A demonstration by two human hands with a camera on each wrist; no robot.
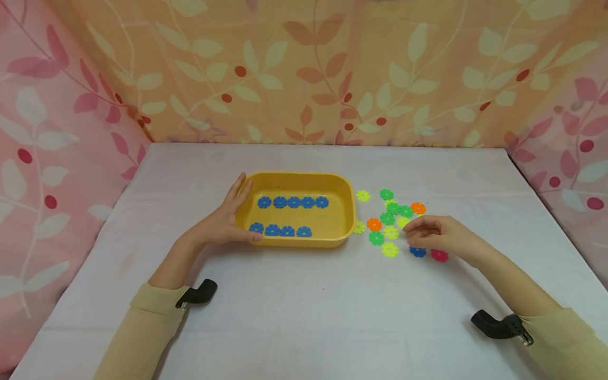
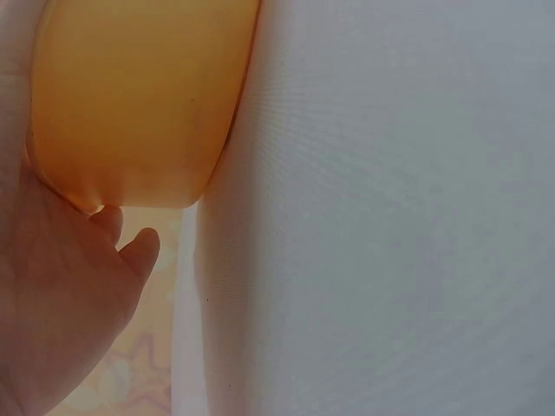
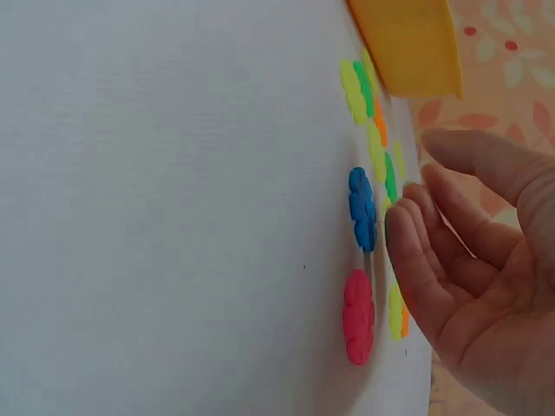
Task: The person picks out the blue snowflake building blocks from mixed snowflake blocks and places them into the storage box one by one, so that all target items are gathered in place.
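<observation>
My left hand (image 1: 222, 220) grips the left end of a shallow yellow plastic basin (image 1: 299, 242), thumb along the front rim and fingers at the back-left corner. Inside it, several blue snowflake discs (image 1: 294, 202) form a row across the middle; more blue discs (image 1: 287, 231) line up near the front wall. In the left wrist view, fingertips show beyond the basin wall (image 2: 139, 104). My right hand (image 1: 439, 236) hovers, fingers loosely bent and holding nothing, above loose discs. Nearest it are a blue disc (image 3: 362, 211) and a pinkish-red disc (image 3: 357, 319).
Right of the basin lie scattered green discs (image 1: 377, 238), yellow discs (image 1: 390, 249) and orange discs (image 1: 374, 225), some overlapping. A white cloth (image 1: 304, 306) covers the table. Patterned curtains (image 1: 313, 74) stand behind and at both sides. Black wrist mounts (image 1: 496, 324) stick out from the sleeves.
</observation>
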